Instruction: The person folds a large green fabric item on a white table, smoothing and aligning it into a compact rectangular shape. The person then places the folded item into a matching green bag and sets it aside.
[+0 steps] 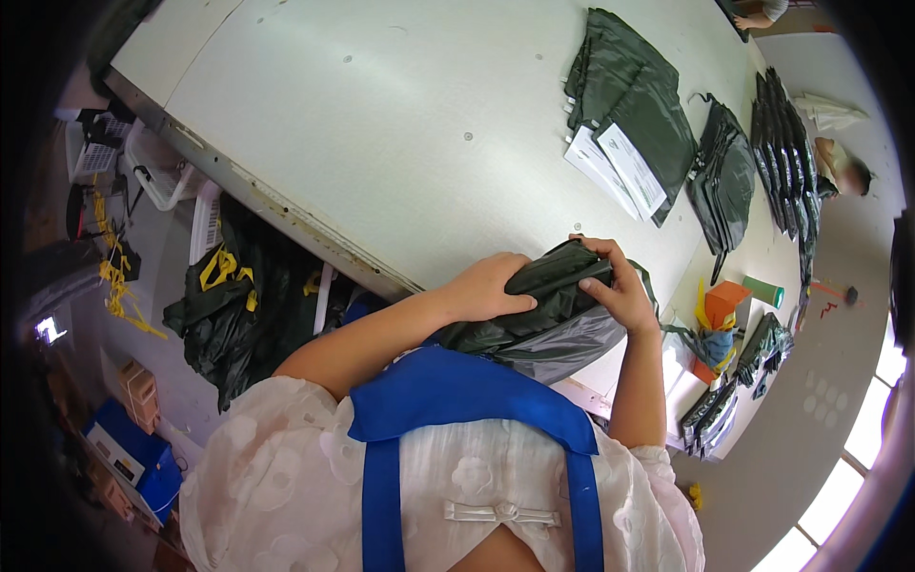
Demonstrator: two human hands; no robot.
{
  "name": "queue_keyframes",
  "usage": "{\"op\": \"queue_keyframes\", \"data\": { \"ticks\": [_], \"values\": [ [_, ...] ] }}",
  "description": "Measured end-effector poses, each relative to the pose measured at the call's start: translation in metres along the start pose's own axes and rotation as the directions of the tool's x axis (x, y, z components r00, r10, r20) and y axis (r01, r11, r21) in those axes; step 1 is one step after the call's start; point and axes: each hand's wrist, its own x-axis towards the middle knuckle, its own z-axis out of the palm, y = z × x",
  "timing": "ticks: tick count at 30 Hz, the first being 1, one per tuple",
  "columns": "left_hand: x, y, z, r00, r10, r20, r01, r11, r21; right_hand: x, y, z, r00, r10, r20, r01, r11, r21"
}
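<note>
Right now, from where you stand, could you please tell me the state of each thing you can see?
Held cloth: bunched, between both hands
Left hand: closed on the cloth's left part
Right hand: bent, thumb and fingers on the cloth
Pile: lying flat on the table
Cards: overlapping, face up on the pile
Left cloth: loosely heaped, below the tabletop
Apron: worn

A dark green fabric bundle [548, 310], loosely folded and creased, is being held over the near edge of the table [372, 143].
</note>
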Motion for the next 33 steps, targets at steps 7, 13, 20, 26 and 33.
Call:
{"op": "queue_keyframes", "data": {
  "ticks": [7, 13, 20, 26, 33],
  "values": [
    [0.02, -0.022, 0.006, 0.904, -0.328, 0.273, 0.426, 0.735, -0.527, -0.008, -0.009, -0.006, 0.985, 0.153, 0.078, -0.161, 0.982, 0.103],
    [0.049, -0.013, 0.008, 0.896, -0.274, 0.35, 0.292, 0.956, 0.003, -0.016, -0.018, -0.008, 0.981, 0.163, 0.107, -0.171, 0.983, 0.072],
    [0.023, 0.002, 0.018, 0.99, -0.129, -0.064, 0.093, 0.914, -0.394, -0.032, -0.002, -0.015, 0.994, 0.11, 0.011, -0.11, 0.981, 0.162],
    [0.008, 0.026, 0.012, 0.955, 0.226, -0.192, -0.184, 0.96, 0.212, -0.038, -0.003, -0.01, 0.998, 0.046, -0.03, -0.041, 0.988, 0.147],
    [0.007, 0.026, 0.015, 0.978, -0.205, 0.038, 0.206, 0.979, -0.009, -0.046, 0.004, -0.01, 0.998, 0.015, -0.062, -0.006, 0.991, 0.137]
  ]
}}
